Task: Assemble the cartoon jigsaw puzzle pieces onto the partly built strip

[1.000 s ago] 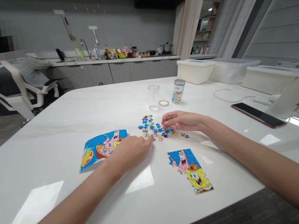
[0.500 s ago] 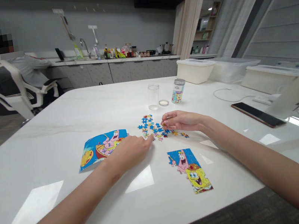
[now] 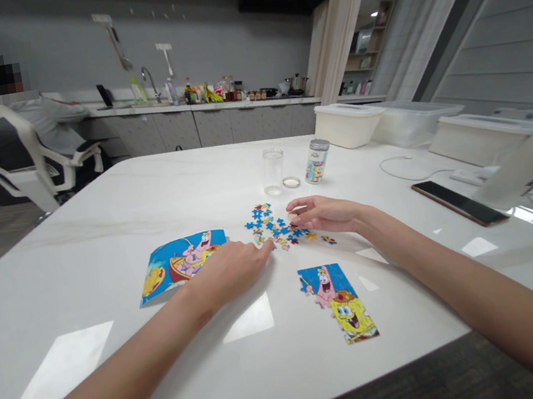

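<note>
Loose puzzle pieces (image 3: 270, 224), mostly blue, lie in a pile at the middle of the white table (image 3: 181, 364). My right hand (image 3: 322, 215) is at the pile's right side, a small pale puzzle piece (image 3: 293, 218) between its thumb and fingers. At the pile's lower left edge is my left hand (image 3: 239, 264), fingers curled and the index fingertip on the pieces; whether it grips one is hidden. A partly joined puzzle (image 3: 341, 302) with a pink and a yellow figure lies nearer me. The curved picture sheet (image 3: 175, 264) is partly behind my left hand.
Beyond the pile stand a clear jar (image 3: 273, 171), a round lid (image 3: 291, 183) and a printed jar (image 3: 317, 161). A phone (image 3: 459, 202), a cable and plastic boxes (image 3: 348, 124) are on the right. A person (image 3: 49, 122) sits at the far left.
The piece in my right hand has turned and now shows a pale side. My left hand has barely moved.
</note>
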A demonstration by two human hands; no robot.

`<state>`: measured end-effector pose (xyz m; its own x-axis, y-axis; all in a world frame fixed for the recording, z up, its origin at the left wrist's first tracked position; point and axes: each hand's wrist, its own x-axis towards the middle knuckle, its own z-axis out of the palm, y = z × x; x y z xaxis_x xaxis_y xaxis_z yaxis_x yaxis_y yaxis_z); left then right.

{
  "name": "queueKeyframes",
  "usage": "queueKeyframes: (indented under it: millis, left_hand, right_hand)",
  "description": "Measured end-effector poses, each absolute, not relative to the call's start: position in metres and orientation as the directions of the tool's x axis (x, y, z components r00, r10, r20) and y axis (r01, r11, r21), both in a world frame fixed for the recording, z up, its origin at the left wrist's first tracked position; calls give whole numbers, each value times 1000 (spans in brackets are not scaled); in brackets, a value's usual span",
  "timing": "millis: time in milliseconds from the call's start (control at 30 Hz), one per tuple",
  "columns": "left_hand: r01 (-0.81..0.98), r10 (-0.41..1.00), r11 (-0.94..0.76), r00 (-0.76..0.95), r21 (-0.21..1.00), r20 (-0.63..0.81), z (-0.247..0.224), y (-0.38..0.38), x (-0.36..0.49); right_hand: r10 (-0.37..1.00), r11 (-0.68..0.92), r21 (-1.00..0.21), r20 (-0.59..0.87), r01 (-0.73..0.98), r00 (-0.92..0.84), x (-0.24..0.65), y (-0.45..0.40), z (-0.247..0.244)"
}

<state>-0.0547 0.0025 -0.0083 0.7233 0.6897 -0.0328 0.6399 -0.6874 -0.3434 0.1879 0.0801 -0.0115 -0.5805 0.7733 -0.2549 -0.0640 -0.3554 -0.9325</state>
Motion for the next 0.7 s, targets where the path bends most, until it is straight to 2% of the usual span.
queueKeyframes:
  millis: [300,500,700]
  left_hand:
    - [631,680,-683,733,-367,-5,-10,3,-55]
    - [632,685,-681,729,-369,-16,-11,2,-55]
    - [636,687,-677,726,-371,-10,-11,3,-55]
  right_hand:
    - [760,-349,-935,-244,-61,-603,185,79,-9]
    - [750,-423,-904,-315,-56,-581,186,80,-8]
    - [771,-379,-922,-271,-74,-576,186,81,-12]
